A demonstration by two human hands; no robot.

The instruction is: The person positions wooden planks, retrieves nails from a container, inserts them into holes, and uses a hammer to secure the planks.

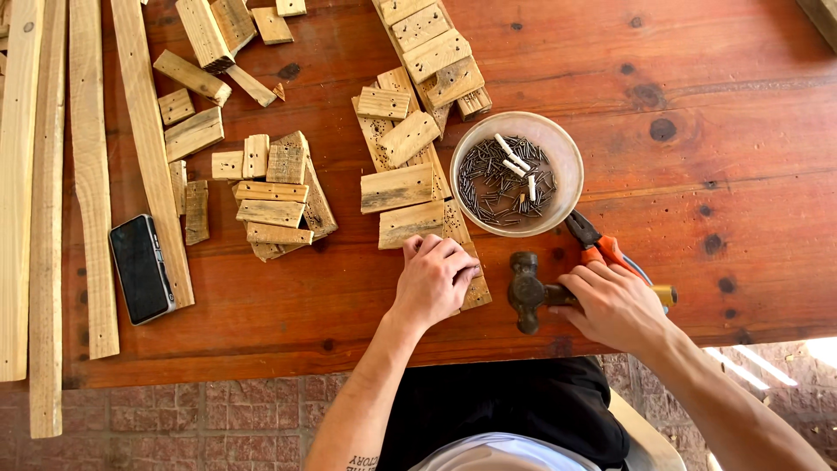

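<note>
Far left — long pale wood slats (pixel 91 174) lie lengthwise on the reddish wooden table (pixel 715 131), a black phone (pixel 140 269) flat beside them. Next, scattered short wood offcuts (pixel 193 133), then a small stack of nail-holed blocks (pixel 275 209). Centre: a strip of nailed-together pallet pieces (pixel 403 139) runs toward me. My left hand (pixel 432 281) rests curled, knuckles up, on the near end of that strip, fingers pressing the wood block (pixel 410 222) at its edge; not gripping around anything I can see. Just right, a translucent bowl of dark nails (pixel 516 174) with a few white plugs. Orange-handled pliers (pixel 602 246) lie beside the bowl. My right hand (pixel 615 305) is closed around the handle of the hammer (pixel 526 293) — head resting on the table, between my hands.
</note>
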